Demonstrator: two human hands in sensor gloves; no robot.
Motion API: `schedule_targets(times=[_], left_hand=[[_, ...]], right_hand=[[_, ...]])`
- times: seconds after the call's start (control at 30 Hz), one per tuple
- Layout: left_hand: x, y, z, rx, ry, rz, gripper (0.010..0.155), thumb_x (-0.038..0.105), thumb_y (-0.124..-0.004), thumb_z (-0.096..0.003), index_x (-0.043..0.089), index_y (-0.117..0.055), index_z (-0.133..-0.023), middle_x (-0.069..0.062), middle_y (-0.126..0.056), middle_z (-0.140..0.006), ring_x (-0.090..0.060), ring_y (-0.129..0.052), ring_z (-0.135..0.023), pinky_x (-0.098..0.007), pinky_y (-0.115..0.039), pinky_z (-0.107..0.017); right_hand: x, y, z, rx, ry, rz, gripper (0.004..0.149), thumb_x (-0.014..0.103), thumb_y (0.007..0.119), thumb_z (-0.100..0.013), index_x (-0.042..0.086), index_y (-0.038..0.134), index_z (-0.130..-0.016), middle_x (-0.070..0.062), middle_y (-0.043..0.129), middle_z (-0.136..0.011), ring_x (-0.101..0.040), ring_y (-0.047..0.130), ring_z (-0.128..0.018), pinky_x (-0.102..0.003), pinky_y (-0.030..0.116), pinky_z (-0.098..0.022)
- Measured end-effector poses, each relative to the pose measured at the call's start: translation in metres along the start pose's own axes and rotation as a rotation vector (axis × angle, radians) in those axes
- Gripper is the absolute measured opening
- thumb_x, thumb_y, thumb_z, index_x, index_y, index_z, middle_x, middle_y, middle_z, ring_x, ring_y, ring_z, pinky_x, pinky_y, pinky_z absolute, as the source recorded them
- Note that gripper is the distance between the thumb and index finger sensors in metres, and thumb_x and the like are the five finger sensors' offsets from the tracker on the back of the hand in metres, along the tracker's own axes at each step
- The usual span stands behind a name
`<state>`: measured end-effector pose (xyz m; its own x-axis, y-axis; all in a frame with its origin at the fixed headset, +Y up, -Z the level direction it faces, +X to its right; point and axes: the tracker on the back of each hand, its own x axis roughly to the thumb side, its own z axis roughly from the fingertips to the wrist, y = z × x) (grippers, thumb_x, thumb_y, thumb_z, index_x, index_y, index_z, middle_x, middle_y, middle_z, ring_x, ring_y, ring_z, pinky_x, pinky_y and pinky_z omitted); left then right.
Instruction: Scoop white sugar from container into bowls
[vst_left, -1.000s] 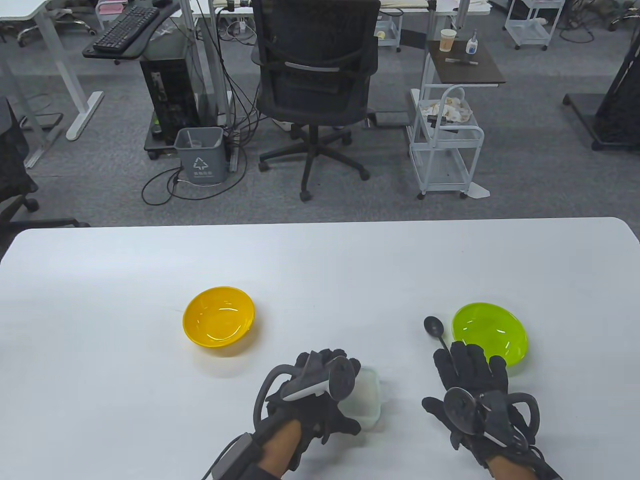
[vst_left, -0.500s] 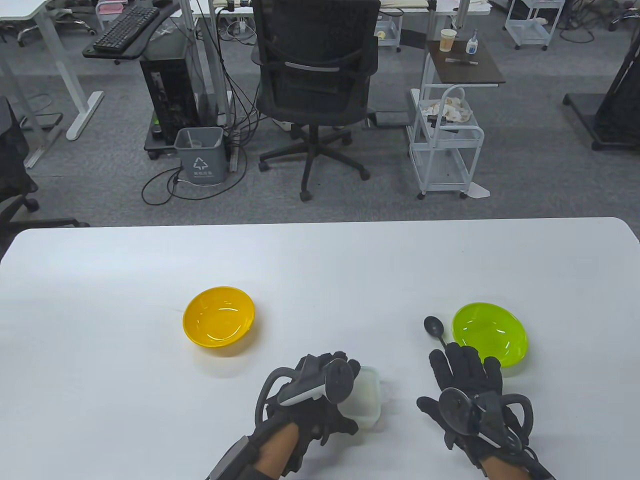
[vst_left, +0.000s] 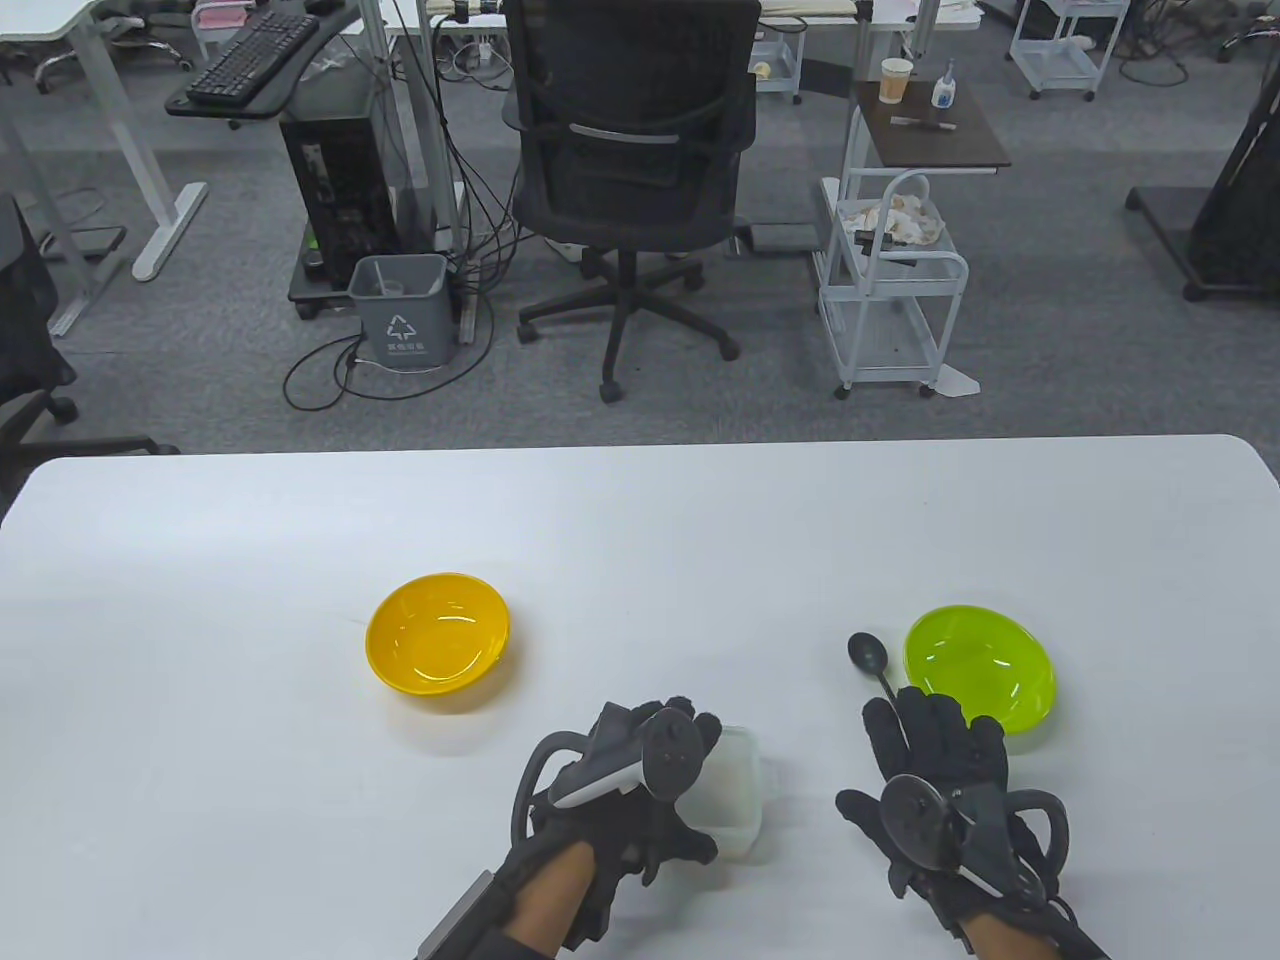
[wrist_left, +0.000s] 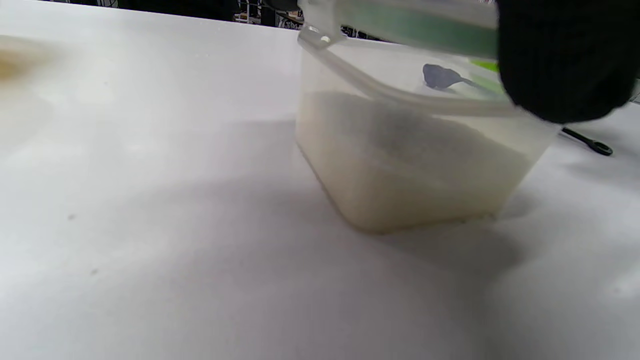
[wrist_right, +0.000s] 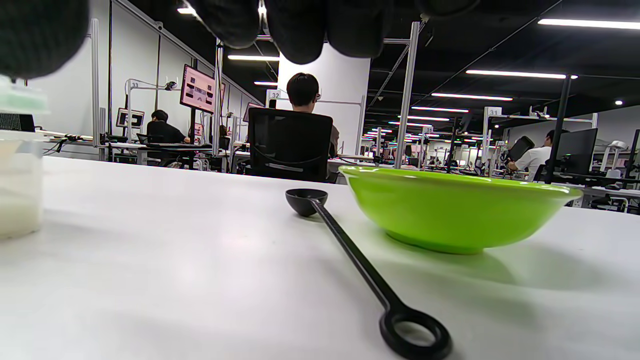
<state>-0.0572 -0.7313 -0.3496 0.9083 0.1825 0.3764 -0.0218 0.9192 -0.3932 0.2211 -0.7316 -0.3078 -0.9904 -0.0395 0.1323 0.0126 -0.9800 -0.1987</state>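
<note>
A clear plastic container (vst_left: 738, 795) about half full of white sugar (wrist_left: 410, 160) stands near the table's front edge, its green-sealed lid (wrist_left: 415, 25) on top. My left hand (vst_left: 685, 745) grips it from the left, and one fingertip (wrist_left: 560, 60) lies over the lid's edge. A black spoon (vst_left: 870, 655) lies flat on the table beside the empty green bowl (vst_left: 980, 670). My right hand (vst_left: 935, 725) is spread open over the spoon's handle (wrist_right: 350, 250) and holds nothing. An empty yellow bowl (vst_left: 438, 630) sits to the left.
The white table (vst_left: 640, 520) carries only these things. The spoon's ring end (wrist_right: 415, 335) points toward me. An office chair (vst_left: 630, 150) and a white cart (vst_left: 890, 290) stand on the floor beyond the far edge.
My right hand has drawn back a little toward the near edge and to the left. My left hand has shifted slightly on the container. The spoon and both bowls have not moved.
</note>
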Motion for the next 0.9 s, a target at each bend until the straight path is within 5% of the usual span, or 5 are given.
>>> schedule_targets(times=[0.47,0.9], left_hand=[[-0.077,0.022,0.043,0.129,0.1,0.008,0.106,0.07,-0.085,-0.0293,0.041,-0.03,-0.114,0.004,-0.022,-0.125,-0.03,-0.036,-0.121,-0.058,-0.027,-0.087],[-0.128,-0.036,0.044,-0.014,0.213,-0.022,0.105,0.071,-0.083,-0.0287,0.04,-0.031,-0.114,0.004,-0.023,-0.125,-0.03,-0.037,-0.12,-0.057,-0.028,-0.086]], right_hand=[[-0.001,-0.002,0.003,-0.013,0.019,0.004,0.083,0.07,0.069,-0.041,0.033,0.039,-0.11,-0.011,0.041,-0.119,-0.039,0.048,-0.112,-0.064,0.038,-0.079],[0.002,0.0,0.004,-0.012,0.012,0.024,0.082,0.069,0.07,-0.042,0.032,0.04,-0.11,-0.012,0.042,-0.119,-0.039,0.049,-0.111,-0.064,0.039,-0.078]])
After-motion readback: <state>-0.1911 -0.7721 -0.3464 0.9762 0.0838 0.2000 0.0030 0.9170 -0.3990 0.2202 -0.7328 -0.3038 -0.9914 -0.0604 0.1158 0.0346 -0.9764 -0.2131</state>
